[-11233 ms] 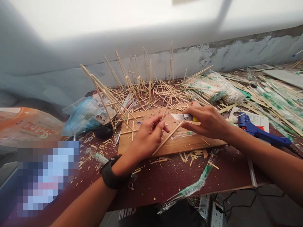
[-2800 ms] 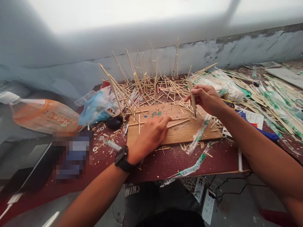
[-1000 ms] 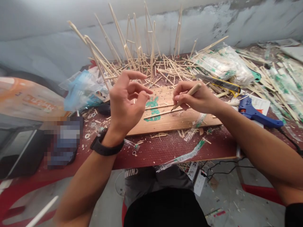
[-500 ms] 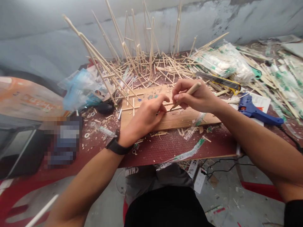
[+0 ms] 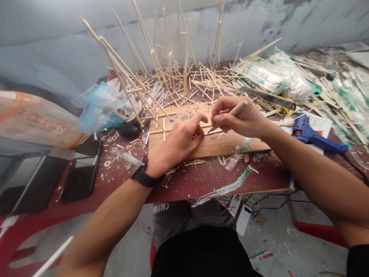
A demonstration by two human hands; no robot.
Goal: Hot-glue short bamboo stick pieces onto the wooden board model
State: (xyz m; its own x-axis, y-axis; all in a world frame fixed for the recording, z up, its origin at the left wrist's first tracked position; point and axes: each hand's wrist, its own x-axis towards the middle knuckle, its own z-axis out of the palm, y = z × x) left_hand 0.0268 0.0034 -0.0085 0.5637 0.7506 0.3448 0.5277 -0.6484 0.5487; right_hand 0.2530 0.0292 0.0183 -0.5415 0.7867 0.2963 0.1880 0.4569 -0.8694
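Observation:
A wooden board (image 5: 225, 148) lies on the table with thin wooden sticks (image 5: 158, 132) across it, some crossing at its left end. My left hand (image 5: 184, 134) rests on the board, its fingers curled down and closed on a thin stick; the fingertips are partly hidden. In my right hand (image 5: 230, 117) is a pencil-like tool (image 5: 240, 107) with a thick pale wooden handle, held as one holds a pen. Its thin dark tip touches down at the stick, just right of my left fingertips.
Stick frames (image 5: 170, 69) stand at the back among scattered offcuts. To the right are a yellow-black utility knife (image 5: 271, 100), plastic bags of sticks (image 5: 276, 75) and a blue glue gun (image 5: 309, 134). On the left lie a phone (image 5: 82, 171) and a blue plastic bag (image 5: 100, 104).
Both hands keep nearly the same pose, with the tool's tip still at the stick. The whole view has shifted slightly.

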